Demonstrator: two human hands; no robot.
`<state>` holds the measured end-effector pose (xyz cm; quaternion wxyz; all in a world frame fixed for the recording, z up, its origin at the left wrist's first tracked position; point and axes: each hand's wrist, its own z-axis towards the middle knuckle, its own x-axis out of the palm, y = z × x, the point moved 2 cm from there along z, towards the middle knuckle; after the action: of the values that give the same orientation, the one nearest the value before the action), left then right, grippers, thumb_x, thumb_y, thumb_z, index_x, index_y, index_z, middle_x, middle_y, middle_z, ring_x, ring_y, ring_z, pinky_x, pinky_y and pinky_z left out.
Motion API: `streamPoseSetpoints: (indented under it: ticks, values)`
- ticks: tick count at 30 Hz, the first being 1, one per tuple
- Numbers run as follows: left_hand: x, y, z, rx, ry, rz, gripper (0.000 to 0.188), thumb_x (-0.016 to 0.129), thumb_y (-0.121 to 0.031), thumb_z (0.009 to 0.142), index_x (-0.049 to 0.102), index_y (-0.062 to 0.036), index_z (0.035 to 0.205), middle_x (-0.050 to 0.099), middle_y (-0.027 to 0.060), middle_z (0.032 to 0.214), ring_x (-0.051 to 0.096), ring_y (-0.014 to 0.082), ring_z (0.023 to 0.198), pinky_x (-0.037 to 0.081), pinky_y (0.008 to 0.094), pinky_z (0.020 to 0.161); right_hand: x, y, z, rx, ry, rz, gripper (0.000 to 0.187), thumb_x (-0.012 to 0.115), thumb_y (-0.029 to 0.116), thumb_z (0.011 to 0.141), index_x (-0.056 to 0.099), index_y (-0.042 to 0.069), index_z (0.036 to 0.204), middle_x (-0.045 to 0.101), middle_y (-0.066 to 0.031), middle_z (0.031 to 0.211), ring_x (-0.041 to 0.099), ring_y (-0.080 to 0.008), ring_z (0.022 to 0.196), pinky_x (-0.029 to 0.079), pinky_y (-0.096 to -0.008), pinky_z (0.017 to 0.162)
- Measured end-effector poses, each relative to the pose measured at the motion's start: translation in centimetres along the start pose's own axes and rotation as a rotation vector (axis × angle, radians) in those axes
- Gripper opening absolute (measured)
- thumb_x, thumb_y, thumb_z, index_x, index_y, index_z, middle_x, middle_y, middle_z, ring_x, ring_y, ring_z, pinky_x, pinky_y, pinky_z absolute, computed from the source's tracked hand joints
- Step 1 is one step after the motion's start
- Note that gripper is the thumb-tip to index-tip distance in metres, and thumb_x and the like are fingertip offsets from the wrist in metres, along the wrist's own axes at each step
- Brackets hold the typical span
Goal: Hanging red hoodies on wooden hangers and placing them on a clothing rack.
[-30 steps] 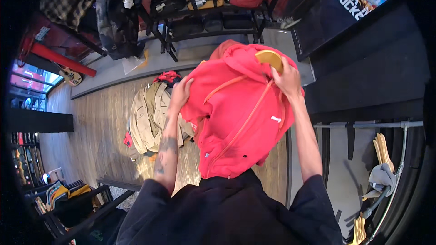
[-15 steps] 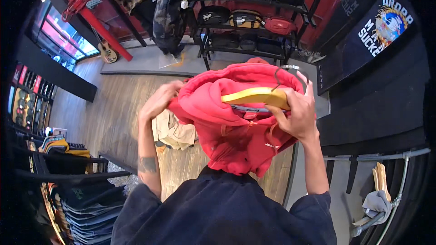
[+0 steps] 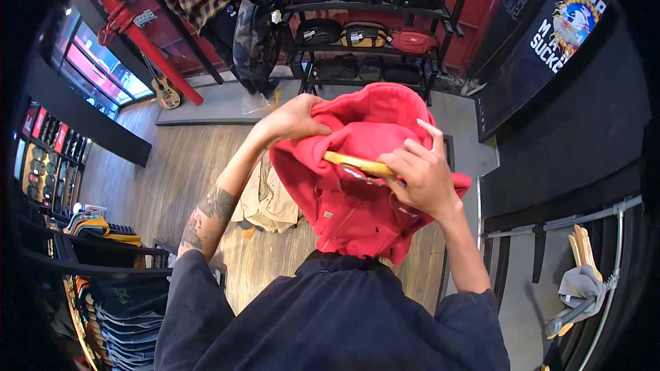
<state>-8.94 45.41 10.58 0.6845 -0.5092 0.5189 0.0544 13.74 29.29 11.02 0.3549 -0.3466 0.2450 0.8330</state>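
A red hooded sweatshirt (image 3: 354, 216) hangs in front of my chest. Inside its neck opening lies a yellowish wooden hanger (image 3: 354, 163), whose hook is out of sight. My right hand (image 3: 423, 168) is closed round the hanger's right part, with the index finger raised. On the left, my left hand (image 3: 297, 121) pinches the edge of the hood, thumb inside the cloth. The hood stands up and bulges away from me. Most of the hanger's arms are hidden by the sweatshirt.
Beige folded clothing (image 3: 268, 196) lies low behind the sweatshirt, to the left. Ahead stands a black shelf rack (image 3: 364, 50) with bags. Folded jeans (image 3: 134, 323) fill a lower left shelf. At right runs a metal rail (image 3: 612, 261) with wooden hangers (image 3: 583, 251).
My left hand has moved right and up from the sweatshirt's left side onto the hood, which now stands higher. My right hand has shifted left and down with the hanger; its hook is now hidden.
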Motion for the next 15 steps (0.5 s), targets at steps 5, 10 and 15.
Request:
streamPoseSetpoints:
  ticks: [5,10,15]
  values:
    - [-1.0,-8.0,-2.0,0.287,-0.689,0.847,0.019,0.058,-0.006,0.08,0.061,-0.0082,0.099,0.067,0.0142,0.086,0.069,0.0331,0.085,0.055,0.0443,0.066,-0.4,1.8,0.1,0.02,-0.031,-0.04,0.021,0.071,0.02,0.078,0.068,0.015,0.098,0.059,0.002,0.074,0.058,-0.0163,0.076,0.034,-0.0528,0.106]
    - [-2.3,-11.5,3.8,0.066,-0.529,1.025,0.009,0.063,-0.007,0.081,0.071,-0.0041,0.084,0.071,0.0177,0.085,0.072,0.0299,0.075,0.059,0.0375,0.061,0.8,2.9,1.3,0.027,-0.052,-0.098,0.016,0.074,0.022,0.077,0.068,0.015,0.09,0.059,0.001,0.068,0.058,-0.0172,0.07,0.036,-0.0509,0.103]
    - [-5.0,-10.6,2.9,0.488,-0.007,0.334,0.018,0.065,-0.017,0.087,0.074,-0.0015,0.088,0.07,0.0138,0.074,0.068,0.0208,0.066,0.053,0.0328,0.061,-0.5,0.3,0.7,0.117,-0.119,-0.011,0.026,0.081,0.025,0.073,0.07,0.009,0.091,0.059,-0.002,0.067,0.058,-0.0209,0.065,0.038,-0.0505,0.1]
